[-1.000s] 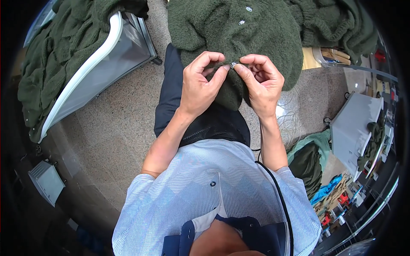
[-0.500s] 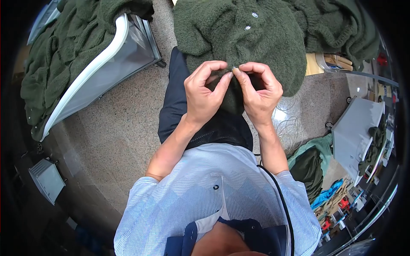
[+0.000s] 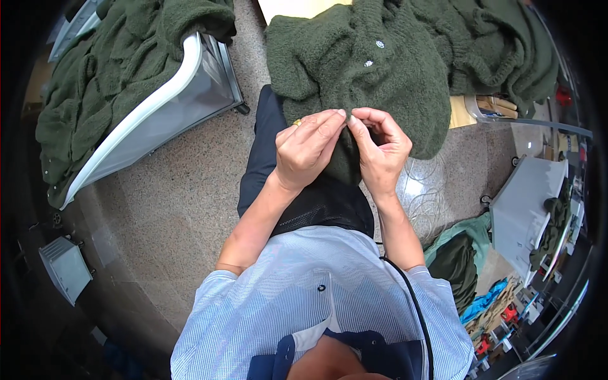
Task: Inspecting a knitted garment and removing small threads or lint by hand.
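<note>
A dark green fuzzy knitted garment (image 3: 411,88) is spread in front of me, partly over my lap. Two shiny decorative buttons, an upper button (image 3: 380,44) and a lower button (image 3: 368,64), show on its front. My left hand (image 3: 305,149), with a gold ring, pinches the garment with fingertips pressed together. Right beside it, thumb and forefinger of my right hand (image 3: 384,152) close on the same spot. The fingertips of both hands almost touch, and whatever small part lies between them is mostly hidden.
At left stands a white-edged cart (image 3: 161,104) heaped with green knitwear (image 3: 95,95). A pale wooden tabletop (image 3: 297,7) shows beyond the garment, with a clear-sided box (image 3: 497,107) at its right. Another cart (image 3: 525,196) and piled cloth (image 3: 453,259) are at right; a black cord (image 3: 415,291) crosses my shirt.
My left hand has turned, its back now facing up and fingers bunched over the spot. The small shiny piece seen between the fingertips is now covered. The whole view has shifted slightly.
</note>
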